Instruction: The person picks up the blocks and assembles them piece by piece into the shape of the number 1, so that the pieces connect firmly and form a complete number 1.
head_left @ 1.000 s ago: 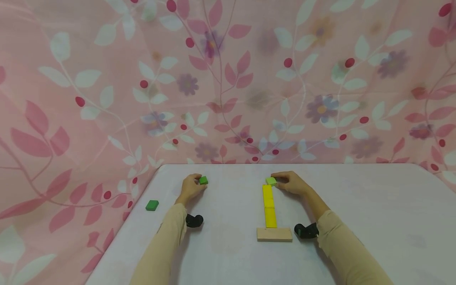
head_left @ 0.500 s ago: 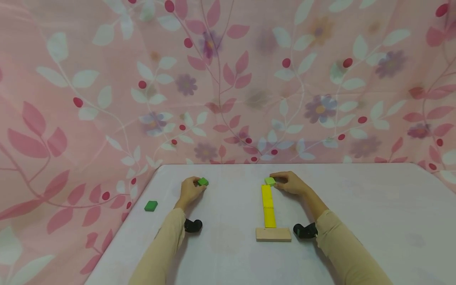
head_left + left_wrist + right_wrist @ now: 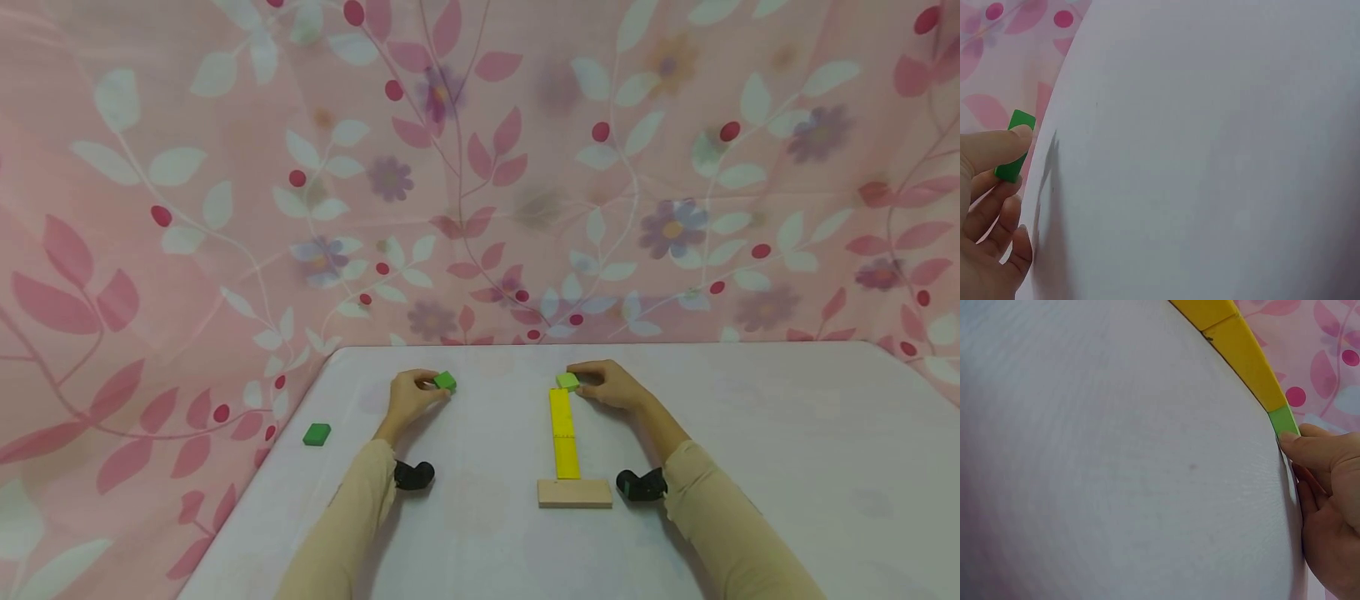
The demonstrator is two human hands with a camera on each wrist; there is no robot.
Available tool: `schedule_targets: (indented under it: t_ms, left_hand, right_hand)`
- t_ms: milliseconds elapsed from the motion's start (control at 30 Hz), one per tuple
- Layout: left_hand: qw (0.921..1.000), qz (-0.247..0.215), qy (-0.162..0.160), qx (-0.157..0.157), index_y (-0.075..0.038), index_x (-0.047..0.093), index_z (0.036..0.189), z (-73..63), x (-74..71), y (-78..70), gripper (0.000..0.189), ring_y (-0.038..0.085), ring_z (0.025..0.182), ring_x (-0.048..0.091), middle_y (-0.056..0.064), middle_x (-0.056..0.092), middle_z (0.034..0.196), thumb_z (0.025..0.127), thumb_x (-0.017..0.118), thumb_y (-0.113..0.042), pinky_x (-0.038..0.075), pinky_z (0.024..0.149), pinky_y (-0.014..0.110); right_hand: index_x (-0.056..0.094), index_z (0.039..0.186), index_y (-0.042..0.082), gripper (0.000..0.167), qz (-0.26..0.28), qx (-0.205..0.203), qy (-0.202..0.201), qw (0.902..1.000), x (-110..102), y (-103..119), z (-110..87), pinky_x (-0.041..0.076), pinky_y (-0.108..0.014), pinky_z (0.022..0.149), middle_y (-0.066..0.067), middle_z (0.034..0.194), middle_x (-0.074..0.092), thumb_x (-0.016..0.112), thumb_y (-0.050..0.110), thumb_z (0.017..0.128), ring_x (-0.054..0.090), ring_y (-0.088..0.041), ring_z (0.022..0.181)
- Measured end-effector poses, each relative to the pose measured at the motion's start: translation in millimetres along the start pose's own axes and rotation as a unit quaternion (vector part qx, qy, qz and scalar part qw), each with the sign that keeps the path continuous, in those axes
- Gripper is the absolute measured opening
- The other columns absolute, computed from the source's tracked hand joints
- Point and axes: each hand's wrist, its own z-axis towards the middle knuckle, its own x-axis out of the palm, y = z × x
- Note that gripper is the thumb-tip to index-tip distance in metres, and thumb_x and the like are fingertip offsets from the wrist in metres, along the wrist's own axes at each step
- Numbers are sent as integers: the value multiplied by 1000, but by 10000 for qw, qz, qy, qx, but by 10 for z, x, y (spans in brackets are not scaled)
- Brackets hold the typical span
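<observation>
My left hand (image 3: 412, 398) pinches a green block (image 3: 446, 381) between thumb and fingers. In the left wrist view that green block (image 3: 1016, 150) is held above the white tabletop. Farther right, my right hand (image 3: 613, 386) grips a light green block (image 3: 567, 382) at the far end of a row of two yellow blocks (image 3: 564, 433). The right wrist view shows the light green block (image 3: 1284, 422) against the end of the yellow row (image 3: 1247, 356), with the thumb on it. At the row's near end lies a pale wooden block (image 3: 574, 493), set crosswise.
Another green block (image 3: 317, 434) lies at the left of the white table (image 3: 480, 533), near its edge. A pink flowered cloth (image 3: 480, 167) hangs behind the table. Dark wrist cameras (image 3: 415, 476) stick out from the sleeves.
My left hand dips slightly, then moves right with the green block, which turns a little in its grip. The right hand stays nearly still at the light green block.
</observation>
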Motion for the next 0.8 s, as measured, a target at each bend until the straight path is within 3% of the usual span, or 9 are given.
schedule_targets:
  t_ms: [367,800]
  left_hand:
    - [9988,-95,270,397,4,70,102,-44,229,-178,37,23,78,64,16,70,94,70,81,-11,51,69,33]
    - [9965,-495,435,511,3,70,100,-66,444,-365,34,22,76,64,16,70,92,70,81,-9,50,68,29]
  right_hand:
    - [55,122,-12,40,64,-40,26,10000,-8,-20,-1,30,-55,104,-27,125,55,63,1,86,46,-42,121]
    - [54,124,-11,40,57,48,5,10000,-7,-22,0,31,-53,103,-25,127,55,61,0,87,46,-41,122]
